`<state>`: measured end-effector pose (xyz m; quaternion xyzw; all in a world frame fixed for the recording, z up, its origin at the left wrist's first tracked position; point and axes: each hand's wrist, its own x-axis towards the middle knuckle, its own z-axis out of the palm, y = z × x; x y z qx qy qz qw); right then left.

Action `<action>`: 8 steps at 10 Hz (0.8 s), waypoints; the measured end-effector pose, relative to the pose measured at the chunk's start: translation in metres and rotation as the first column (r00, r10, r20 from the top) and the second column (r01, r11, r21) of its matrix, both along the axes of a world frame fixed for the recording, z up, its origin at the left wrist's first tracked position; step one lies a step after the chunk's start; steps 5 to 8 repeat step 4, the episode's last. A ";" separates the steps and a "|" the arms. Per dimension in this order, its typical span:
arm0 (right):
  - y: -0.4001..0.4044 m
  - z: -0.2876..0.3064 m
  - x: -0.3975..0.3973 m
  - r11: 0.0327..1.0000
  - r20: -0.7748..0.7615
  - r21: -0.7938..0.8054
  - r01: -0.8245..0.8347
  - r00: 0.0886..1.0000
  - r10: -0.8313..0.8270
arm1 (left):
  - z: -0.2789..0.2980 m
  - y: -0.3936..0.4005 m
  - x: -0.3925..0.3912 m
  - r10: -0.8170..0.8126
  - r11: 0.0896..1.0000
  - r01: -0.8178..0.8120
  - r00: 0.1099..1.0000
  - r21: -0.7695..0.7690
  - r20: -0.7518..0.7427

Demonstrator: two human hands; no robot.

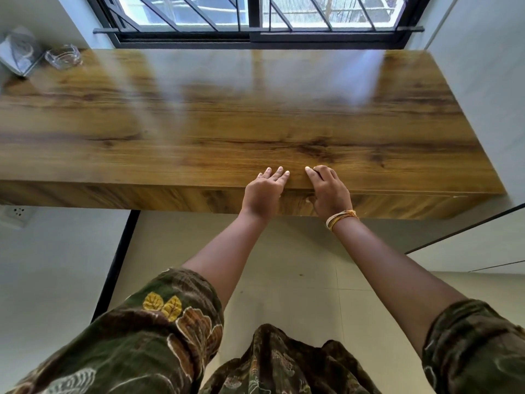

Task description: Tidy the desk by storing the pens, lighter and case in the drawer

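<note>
Both hands, left hand (265,191) and right hand (326,191), rest empty on the table (199,123) edge (drawer (369,201) looks closed). No pens, lighter or case show; a hard push could pinch fingers.

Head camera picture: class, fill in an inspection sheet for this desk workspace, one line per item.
Surface: wooden desk, glossy, mostly bare.
Job's things: no pens, lighter or case seen; drawer front looks shut.
Clutter: glass ashtray and a clear packet at the far left corner.
Grippers: left hand and right hand rest on the desk's front edge, holding nothing.
Cables: nothing seen.
Surroundings: barred window behind, wall socket low left.
</note>
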<state>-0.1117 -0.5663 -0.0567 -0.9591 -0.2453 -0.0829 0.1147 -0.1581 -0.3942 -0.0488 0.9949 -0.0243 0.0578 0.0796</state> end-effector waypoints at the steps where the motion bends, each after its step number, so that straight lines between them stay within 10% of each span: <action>1: 0.002 0.001 0.001 1.000 0.009 -0.015 -0.014 1.000 0.014 | 0.000 0.003 0.002 -0.031 0.998 0.029 0.999 0.052 0.023; 8: 0.025 0.013 -0.008 0.990 -0.103 -0.102 0.094 0.989 -0.105 | 0.017 0.005 -0.001 -0.015 0.995 0.009 0.998 -0.099 -0.066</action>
